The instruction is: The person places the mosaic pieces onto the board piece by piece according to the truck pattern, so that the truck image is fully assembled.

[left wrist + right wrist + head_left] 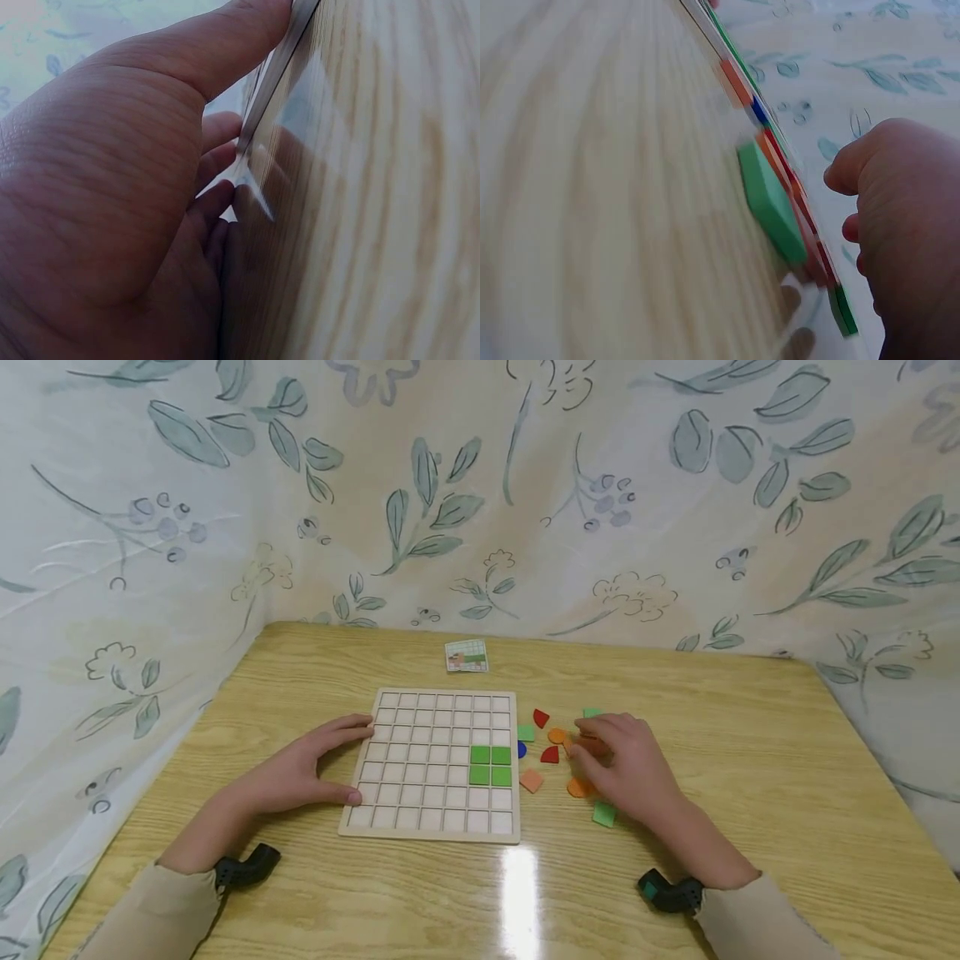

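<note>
Board point(422, 750) lies flat on the bench point(360, 897), four green tiles point(481, 755) set in adjoining cells near its right edge. Left hand point(300, 770) is spread wide, thumb and fingertips touching the board's left edge. Right hand point(626, 760) is over the loose pieces, thumb and fingers moderately apart; nothing is seen held. Risks, as judged: crowding could cause a pinch to drag neighbours along; the right hand covers part of the group, inviting a wrong pick; uneven left-hand pressure could push the board into the blue disc point(522, 749) and light green square point(526, 733) at its right edge.
</note>
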`<state>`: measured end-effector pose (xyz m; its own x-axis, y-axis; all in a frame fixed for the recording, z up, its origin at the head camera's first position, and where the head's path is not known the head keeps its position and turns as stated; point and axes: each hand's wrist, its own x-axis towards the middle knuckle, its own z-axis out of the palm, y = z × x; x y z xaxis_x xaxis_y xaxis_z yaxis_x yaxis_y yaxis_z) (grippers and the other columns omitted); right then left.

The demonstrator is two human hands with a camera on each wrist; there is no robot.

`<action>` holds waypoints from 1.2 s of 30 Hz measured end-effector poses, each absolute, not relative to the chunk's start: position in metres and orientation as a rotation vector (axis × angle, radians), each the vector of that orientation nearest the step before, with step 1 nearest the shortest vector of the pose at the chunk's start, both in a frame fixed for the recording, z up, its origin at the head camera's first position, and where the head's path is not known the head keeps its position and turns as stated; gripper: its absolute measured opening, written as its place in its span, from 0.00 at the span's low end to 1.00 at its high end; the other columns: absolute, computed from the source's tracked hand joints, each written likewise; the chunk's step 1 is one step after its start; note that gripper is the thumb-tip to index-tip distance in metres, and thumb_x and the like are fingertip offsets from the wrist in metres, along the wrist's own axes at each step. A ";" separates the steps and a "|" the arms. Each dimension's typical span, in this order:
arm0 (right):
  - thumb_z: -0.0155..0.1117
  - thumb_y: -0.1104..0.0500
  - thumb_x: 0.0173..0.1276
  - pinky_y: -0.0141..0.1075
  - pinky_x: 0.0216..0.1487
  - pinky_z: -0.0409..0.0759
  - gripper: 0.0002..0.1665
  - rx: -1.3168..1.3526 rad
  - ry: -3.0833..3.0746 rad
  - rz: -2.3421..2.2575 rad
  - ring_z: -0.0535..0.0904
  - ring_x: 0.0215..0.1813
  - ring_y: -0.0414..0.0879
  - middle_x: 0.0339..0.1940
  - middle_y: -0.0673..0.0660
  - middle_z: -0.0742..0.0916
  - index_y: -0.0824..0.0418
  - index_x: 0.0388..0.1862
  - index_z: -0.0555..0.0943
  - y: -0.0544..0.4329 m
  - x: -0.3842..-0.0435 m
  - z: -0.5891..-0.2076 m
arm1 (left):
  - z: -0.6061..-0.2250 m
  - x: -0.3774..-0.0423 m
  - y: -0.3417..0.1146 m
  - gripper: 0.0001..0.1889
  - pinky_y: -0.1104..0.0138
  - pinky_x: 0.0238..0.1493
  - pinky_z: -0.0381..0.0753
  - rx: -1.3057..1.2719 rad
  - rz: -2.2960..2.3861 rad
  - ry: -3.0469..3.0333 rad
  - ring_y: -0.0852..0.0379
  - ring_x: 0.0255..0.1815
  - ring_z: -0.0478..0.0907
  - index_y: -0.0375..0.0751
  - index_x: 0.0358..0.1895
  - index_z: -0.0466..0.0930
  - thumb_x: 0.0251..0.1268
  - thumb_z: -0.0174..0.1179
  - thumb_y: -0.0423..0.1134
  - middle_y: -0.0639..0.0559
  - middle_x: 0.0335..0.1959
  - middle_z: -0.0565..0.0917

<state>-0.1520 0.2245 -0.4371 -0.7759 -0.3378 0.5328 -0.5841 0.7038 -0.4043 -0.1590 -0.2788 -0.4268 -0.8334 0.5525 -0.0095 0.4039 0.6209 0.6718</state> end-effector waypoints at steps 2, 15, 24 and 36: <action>0.83 0.63 0.65 0.60 0.55 0.80 0.18 0.699 -2.479 0.795 0.87 0.50 0.61 0.48 0.60 0.93 0.68 0.52 0.91 0.232 -0.153 -0.437 | -0.426 -0.159 -0.279 0.51 0.64 0.80 0.54 0.787 1.006 2.633 0.39 0.88 0.53 0.50 0.85 0.69 0.60 0.82 0.58 0.51 0.88 0.61; 0.80 0.63 0.68 0.61 0.52 0.81 0.19 0.521 -2.560 0.768 0.85 0.49 0.63 0.43 0.62 0.91 0.70 0.55 0.90 0.266 -0.155 -0.437 | -0.426 -0.157 -0.278 0.50 0.67 0.79 0.53 0.769 1.039 2.611 0.40 0.88 0.53 0.49 0.85 0.69 0.60 0.82 0.57 0.51 0.88 0.61; 0.79 0.57 0.72 0.58 0.48 0.82 0.20 0.485 -2.641 0.772 0.85 0.47 0.59 0.44 0.61 0.90 0.69 0.57 0.90 0.270 -0.156 -0.441 | -0.426 -0.157 -0.276 0.50 0.63 0.80 0.54 0.771 1.041 2.604 0.39 0.88 0.52 0.48 0.85 0.69 0.61 0.82 0.56 0.50 0.88 0.61; 0.80 0.55 0.72 0.55 0.47 0.73 0.16 0.444 -2.674 0.725 0.81 0.40 0.54 0.41 0.59 0.88 0.66 0.51 0.92 0.267 -0.157 -0.443 | -0.424 -0.158 -0.276 0.50 0.66 0.80 0.52 0.776 1.054 2.590 0.39 0.88 0.52 0.48 0.85 0.69 0.61 0.82 0.56 0.50 0.88 0.60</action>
<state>-0.1569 0.2666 -0.4425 -0.8956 -0.2081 0.3932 -0.3783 0.8215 -0.4267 -0.1584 -0.2764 -0.4238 -0.8303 0.5569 -0.0205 0.3842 0.5987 0.7028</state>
